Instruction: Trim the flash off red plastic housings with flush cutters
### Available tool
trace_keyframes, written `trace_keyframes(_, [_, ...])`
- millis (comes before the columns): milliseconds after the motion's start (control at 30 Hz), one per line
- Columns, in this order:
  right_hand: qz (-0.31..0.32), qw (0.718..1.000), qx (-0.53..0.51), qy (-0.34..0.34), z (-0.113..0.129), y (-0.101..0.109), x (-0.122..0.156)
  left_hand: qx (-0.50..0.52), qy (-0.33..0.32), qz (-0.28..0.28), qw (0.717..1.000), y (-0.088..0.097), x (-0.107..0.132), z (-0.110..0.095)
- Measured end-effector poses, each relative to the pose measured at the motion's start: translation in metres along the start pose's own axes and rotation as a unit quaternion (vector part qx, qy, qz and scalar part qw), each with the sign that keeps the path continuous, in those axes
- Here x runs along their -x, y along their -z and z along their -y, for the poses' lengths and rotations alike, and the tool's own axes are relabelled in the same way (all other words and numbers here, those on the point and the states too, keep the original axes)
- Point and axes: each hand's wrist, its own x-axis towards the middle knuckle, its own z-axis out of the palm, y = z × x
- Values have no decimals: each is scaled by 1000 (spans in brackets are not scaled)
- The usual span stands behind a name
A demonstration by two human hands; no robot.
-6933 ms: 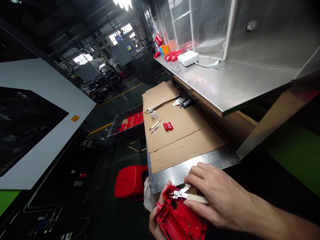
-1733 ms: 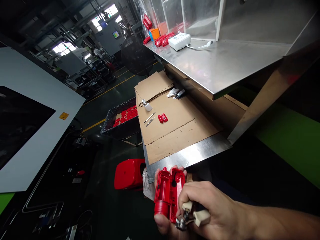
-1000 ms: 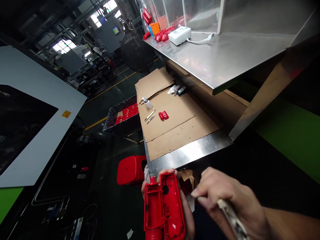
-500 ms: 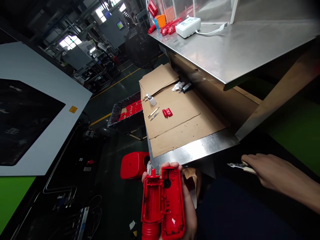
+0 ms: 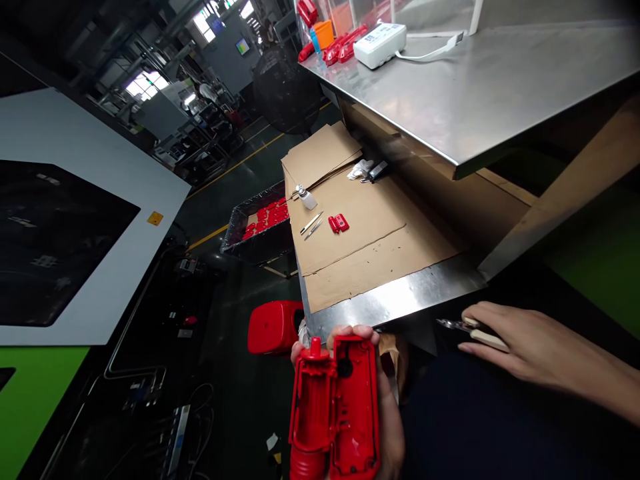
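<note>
My left hand (image 5: pixel 387 413) grips a red plastic housing (image 5: pixel 334 413) from below, its open hollow side facing up, just in front of the steel table edge (image 5: pixel 395 308). My right hand (image 5: pixel 520 347) is off to the right, shut on small cutting pliers (image 5: pixel 467 328) with cream handles, their metal tip pointing left. The pliers are apart from the housing. A small red part (image 5: pixel 339 223) and two thin metal tools (image 5: pixel 311 226) lie on the cardboard (image 5: pixel 370 247) covering the table.
A black-lined bin of red parts (image 5: pixel 260 223) stands left of the table, a red stool (image 5: pixel 274 327) below it. A steel shelf (image 5: pixel 465 87) above carries a white box (image 5: pixel 379 45) and red parts (image 5: pixel 340 50). A large white machine (image 5: pixel 85 220) fills the left.
My right hand pulled the pliers away from the housing and swung out to the right. My left hand turned the housing upright with its hollow side facing me.
</note>
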Motion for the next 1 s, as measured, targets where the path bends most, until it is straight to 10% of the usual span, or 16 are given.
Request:
trace_keyframes(167, [-7, 1000, -10, 7, 0, -1, -2, 17, 25, 11, 999, 6, 5, -7])
trace_keyframes(400, [19, 1000, -20, 11, -3, -4, -6, 86, 69, 200, 974, 43, -7, -6])
trace_keyframes(1000, [53, 998, -28, 18, 6, -8, -11, 136, 101, 134, 976, 48, -17, 1])
